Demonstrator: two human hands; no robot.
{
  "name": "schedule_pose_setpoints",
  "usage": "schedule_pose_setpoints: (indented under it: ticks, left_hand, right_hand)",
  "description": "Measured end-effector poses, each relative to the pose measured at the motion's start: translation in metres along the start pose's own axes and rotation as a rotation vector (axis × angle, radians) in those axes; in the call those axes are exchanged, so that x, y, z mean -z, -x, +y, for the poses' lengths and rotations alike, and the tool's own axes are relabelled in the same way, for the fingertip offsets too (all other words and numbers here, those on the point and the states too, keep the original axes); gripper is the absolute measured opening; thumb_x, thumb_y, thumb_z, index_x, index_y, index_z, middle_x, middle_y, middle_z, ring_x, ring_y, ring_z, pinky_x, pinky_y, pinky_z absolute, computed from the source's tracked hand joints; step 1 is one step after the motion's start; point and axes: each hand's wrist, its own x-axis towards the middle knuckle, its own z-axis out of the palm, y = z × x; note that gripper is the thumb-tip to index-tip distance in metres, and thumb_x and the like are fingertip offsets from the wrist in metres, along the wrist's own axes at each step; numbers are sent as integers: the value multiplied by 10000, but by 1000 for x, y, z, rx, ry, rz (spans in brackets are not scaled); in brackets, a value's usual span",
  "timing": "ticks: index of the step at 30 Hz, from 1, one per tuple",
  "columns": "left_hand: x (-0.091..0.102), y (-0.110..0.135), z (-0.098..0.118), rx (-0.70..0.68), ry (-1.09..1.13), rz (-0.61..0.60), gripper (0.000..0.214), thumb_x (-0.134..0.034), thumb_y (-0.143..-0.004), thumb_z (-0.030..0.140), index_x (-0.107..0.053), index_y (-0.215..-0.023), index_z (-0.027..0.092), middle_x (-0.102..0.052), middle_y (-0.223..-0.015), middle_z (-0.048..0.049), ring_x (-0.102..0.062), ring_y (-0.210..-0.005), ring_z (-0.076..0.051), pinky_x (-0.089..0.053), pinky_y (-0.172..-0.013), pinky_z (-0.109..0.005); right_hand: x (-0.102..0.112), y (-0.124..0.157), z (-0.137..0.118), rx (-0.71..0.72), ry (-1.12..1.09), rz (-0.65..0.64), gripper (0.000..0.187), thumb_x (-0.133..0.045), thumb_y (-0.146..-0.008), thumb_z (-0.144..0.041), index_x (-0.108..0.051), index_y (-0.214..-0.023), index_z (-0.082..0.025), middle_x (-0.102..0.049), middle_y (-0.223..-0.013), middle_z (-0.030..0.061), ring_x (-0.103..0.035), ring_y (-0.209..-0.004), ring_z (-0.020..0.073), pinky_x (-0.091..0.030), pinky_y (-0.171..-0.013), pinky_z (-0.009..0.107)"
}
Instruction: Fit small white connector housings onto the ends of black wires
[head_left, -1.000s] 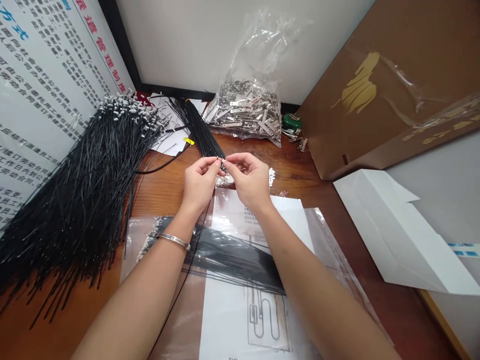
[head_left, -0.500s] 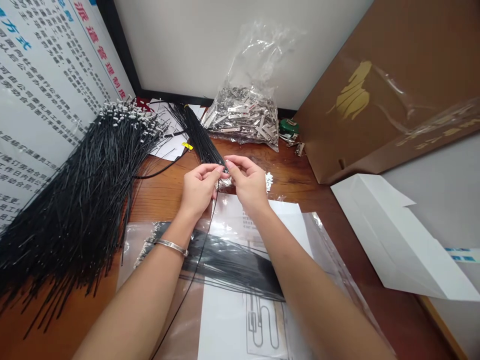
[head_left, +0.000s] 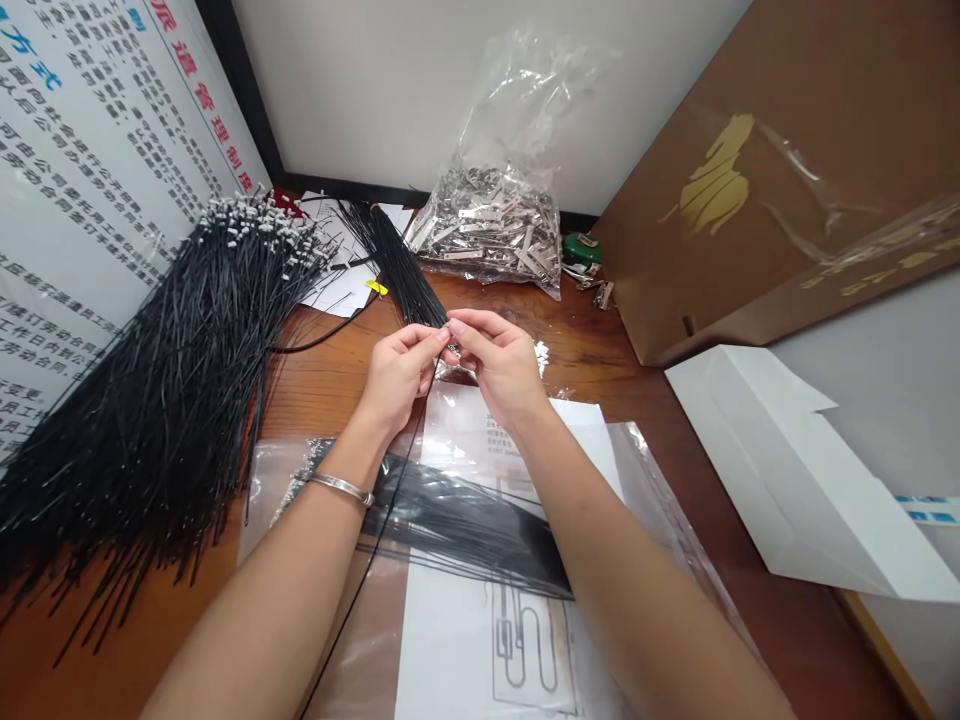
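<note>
Head view: 1 thin black wire (head_left: 337, 640) hangs from a person's fingertips above a wooden counter (head_left: 315, 395), curving down beside the left forearm and out of sight at the lower edge. The left hand (head_left: 401, 370), a silvery bracelet (head_left: 341, 487) at its wrist, is clamped on the wire near the upper end, thumb against forefinger. The right hand (head_left: 506, 368) meets it there, thumb and fingers gathered at the same spot; whether they grip the wire or some small fitting cannot be told.

By its slimness and easy curve, the wire should weigh next to nothing and bend readily, with a little spring. Its coating looks smooth and may slide under a loose pinch. The end is probably the delicate part: a short hold just behind it, with 1 hand steadying and the length left slack, would seem the surest way to avoid a kink.

Just beyond the fingers lies a bundle of black wires (head_left: 405, 265), with a clear bag of metal clips (head_left: 495, 225) behind. Small white pieces (head_left: 541, 355) sit just beside the right hand.
</note>
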Motion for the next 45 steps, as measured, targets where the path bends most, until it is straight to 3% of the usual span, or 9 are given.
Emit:
schedule_pose_setpoints:
  ticks: [6, 14, 23, 33, 39, 45]
  left_hand:
    - [1, -1, -3, -11, -27, -11, 225, -768, -654, 321, -650, -682, 131, -652, -577, -9, -356, -347, -15, -207, -345, -182]
    - [2, 0, 2, 98, 1, -93, 219, -691, -702, 324, -661, -749, 112, -709, -643, -56, -369, -328, -27, -197, -351, -195]
    - [7, -2, 0, 146, 79, -147, 207, -716, -685, 310, -658, -758, 125, -693, -646, -30, -410, -349, -36, -191, -343, -193]
    - [2, -1, 3, 120, 96, -59, 149, -714, -711, 268, -640, -737, 141, -612, -578, 23, -366, -362, -13, -201, -344, -166]
    - [-1, -2, -3, -46, -46, 59, 135, -704, -727, 265, -628, -709, 155, -572, -517, 38, -353, -343, -25, -231, -342, -183]
    - [-2, -1, -4, -56, -150, 87, 132, -693, -728, 267, -639, -712, 147, -626, -567, 14, -371, -351, -25, -270, -348, -183]
  right_hand:
    - [1, -1, -1, -28, -26, 10, 244, -812, -611, -293, -701, -804, -191, -634, -664, -37, -458, -522, 50, -355, -485, 211]
    - [2, -2, -6, -131, -196, -15, 232, -831, -597, -213, -710, -795, -196, -655, -712, -30, -517, -572, 40, -387, -482, 172]
    - [1, -1, -6, -222, -280, -82, 232, -808, -617, -181, -692, -818, -186, -643, -671, -46, -448, -482, 23, -384, -479, 186]
    - [5, -6, -1, -175, -156, 32, 220, -796, -619, -245, -704, -815, -207, -663, -738, -36, -367, -487, 33, -311, -471, 217]
    - [3, -4, 0, -130, -64, 66, 245, -773, -606, -274, -736, -836, -200, -646, -724, -33, -330, -496, 34, -281, -478, 237]
    - [0, -1, -3, -124, -59, 90, 258, -783, -577, -254, -734, -821, -183, -642, -684, -32, -319, -491, 32, -260, -473, 233]
